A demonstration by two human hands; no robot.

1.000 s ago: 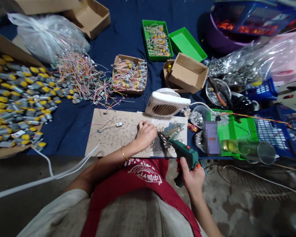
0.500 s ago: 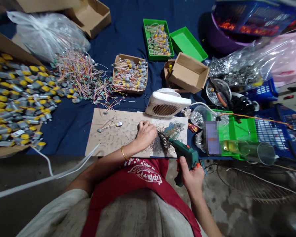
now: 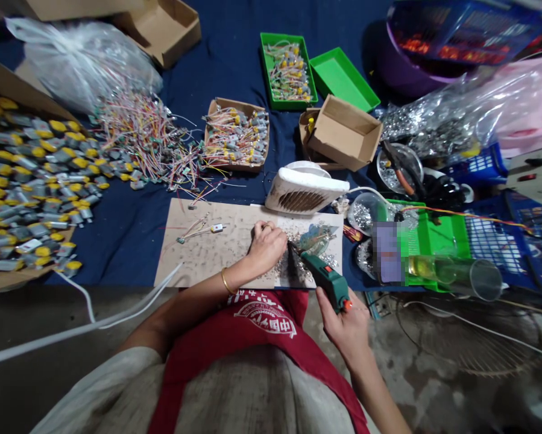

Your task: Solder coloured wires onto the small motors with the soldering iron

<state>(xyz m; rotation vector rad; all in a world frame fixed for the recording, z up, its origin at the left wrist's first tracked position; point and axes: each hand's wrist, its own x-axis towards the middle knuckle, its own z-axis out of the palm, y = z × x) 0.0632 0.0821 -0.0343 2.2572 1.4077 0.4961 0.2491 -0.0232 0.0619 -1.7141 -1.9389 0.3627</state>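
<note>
Basically, right hand [image 3: 346,324] grasps the rear of the green power tool [image 3: 325,276], likely stiff, heftyish and best held there, its nose over the board [image 3: 207,265] beside the curled left hand [image 3: 268,248], whose grip I can't tell.

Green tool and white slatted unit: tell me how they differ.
The green tool tapers to a narrow dark tip; the white slatted unit has a broad, boxy front.
The green tool is gripped by the right hand; no hand touches the white slatted unit.
The green tool has orange-red parts; the white slatted unit has brownish slats.
</note>
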